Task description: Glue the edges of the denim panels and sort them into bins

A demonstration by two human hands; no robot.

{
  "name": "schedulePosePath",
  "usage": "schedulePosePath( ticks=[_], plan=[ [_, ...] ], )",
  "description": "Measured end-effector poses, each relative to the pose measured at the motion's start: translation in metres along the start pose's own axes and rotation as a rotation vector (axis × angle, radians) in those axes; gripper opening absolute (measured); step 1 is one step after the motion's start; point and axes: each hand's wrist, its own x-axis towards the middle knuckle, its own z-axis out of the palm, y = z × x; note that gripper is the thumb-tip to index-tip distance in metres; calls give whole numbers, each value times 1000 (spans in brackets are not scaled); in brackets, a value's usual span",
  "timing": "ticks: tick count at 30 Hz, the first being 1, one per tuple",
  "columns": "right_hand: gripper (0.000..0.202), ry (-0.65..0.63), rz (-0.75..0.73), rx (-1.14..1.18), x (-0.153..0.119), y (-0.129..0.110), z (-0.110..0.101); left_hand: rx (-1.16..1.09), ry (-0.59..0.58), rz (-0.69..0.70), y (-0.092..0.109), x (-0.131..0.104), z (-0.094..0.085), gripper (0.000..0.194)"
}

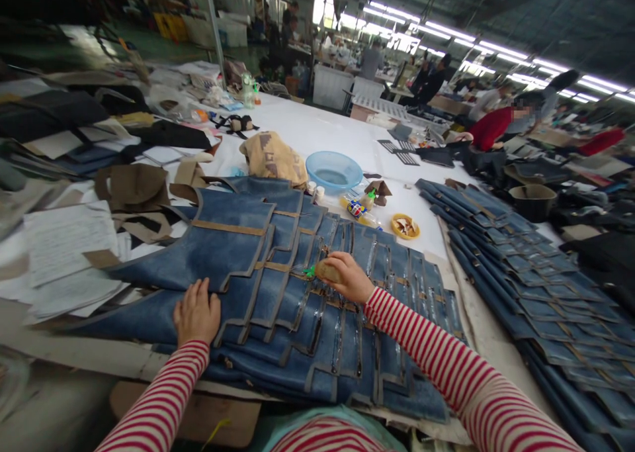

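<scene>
Blue leather-like panels (228, 207) with grey-bound edges and tan strips lie overlapped in a staggered stack before me. My left hand (197, 312) rests flat on the near left part of the stack, fingers stretched out and holding nothing. My right hand (350, 278) is wrapped round a brownish squeeze bottle (327, 272) with a green nozzle (309, 271). The bottle lies nearly sideways, its nozzle pointing left, close over the panel edges. Shiny wet-looking streaks (337, 339) run along several panel edges on the right side of the stack.
A second row of blue panels (526, 280) lies to the right. Behind the stack are a blue basin (335, 171), a patterned cloth (274, 157), a small yellow bowl (405, 226) and a yellow-labelled bottle (354, 206). Papers (69, 240) lie left. A person in red (493, 126) works beyond.
</scene>
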Motion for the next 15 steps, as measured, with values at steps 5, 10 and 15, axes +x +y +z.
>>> schedulePosePath(
  ticks=[5, 10, 15],
  plan=[
    [41, 82, 59, -78, 23, 17, -10, -10, -11, -10, 1, 1, -1, 48],
    [40, 93, 15, -106, 27, 21, -14, -4, -11, -2, 2, 1, -3, 48],
    [39, 51, -25, -91, 22, 23, -12, -3, -3, 1, 1, 1, -1, 48]
  ],
)
